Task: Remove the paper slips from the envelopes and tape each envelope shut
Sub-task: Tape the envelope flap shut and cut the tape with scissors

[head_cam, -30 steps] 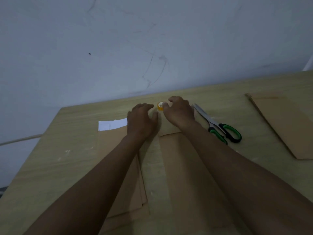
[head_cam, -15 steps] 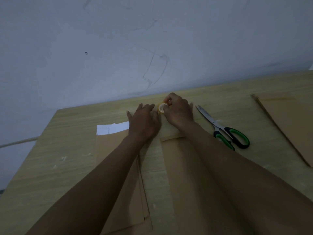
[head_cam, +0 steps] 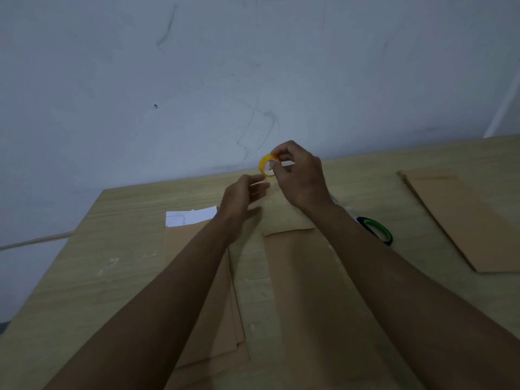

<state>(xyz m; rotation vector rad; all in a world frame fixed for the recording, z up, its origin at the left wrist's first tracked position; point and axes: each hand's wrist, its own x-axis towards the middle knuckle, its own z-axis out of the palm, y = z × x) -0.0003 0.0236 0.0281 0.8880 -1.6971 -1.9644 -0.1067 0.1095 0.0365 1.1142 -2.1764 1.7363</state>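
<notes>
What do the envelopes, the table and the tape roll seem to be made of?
Envelopes: matte brown kraft paper, by the flat, creased look. Table: pale wood or wood-look laminate, showing grain lines. Tape roll: yellow, slightly glossy ring, probably plastic tape; too small to tell more.

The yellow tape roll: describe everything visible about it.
The tape roll is a small yellow ring with a pale open centre, plastic-looking. It is lifted clear of the wooden table, seen against the wall's base, tilted so its hole partly faces the camera. The right hand pinches its right side between thumb and fingers. The left hand hovers just below; contact with it cannot be told.
</notes>
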